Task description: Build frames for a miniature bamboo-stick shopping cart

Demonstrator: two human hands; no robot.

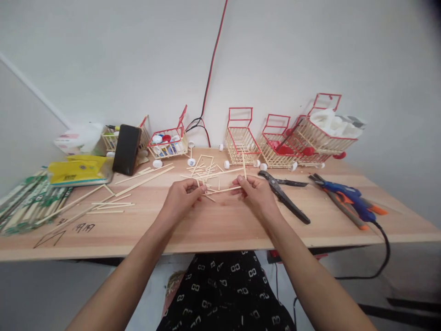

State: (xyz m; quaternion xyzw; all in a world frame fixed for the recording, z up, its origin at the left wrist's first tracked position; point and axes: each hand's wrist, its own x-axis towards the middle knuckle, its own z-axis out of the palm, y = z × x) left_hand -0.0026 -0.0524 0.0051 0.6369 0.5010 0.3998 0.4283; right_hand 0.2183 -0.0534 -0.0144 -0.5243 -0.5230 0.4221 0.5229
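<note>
My left hand [182, 196] and my right hand [257, 193] are over the middle of the wooden table [220, 225], both pinched on thin bamboo sticks [223, 189]. One stick runs between the two hands. From my right fingers another stick [244, 166] stands nearly upright. Just behind the hands lies a loose pile of short sticks [205, 171] with a small stick frame in it.
Black pliers [284, 195] lie right of my right hand; a blue glue gun [351, 198] with its cord beyond. Stick-and-red-wire toy carts [241, 138] line the wall. A phone [126, 149], yellow packet [80, 169], long sticks [103, 197] and chopstick packs [24, 200] lie left.
</note>
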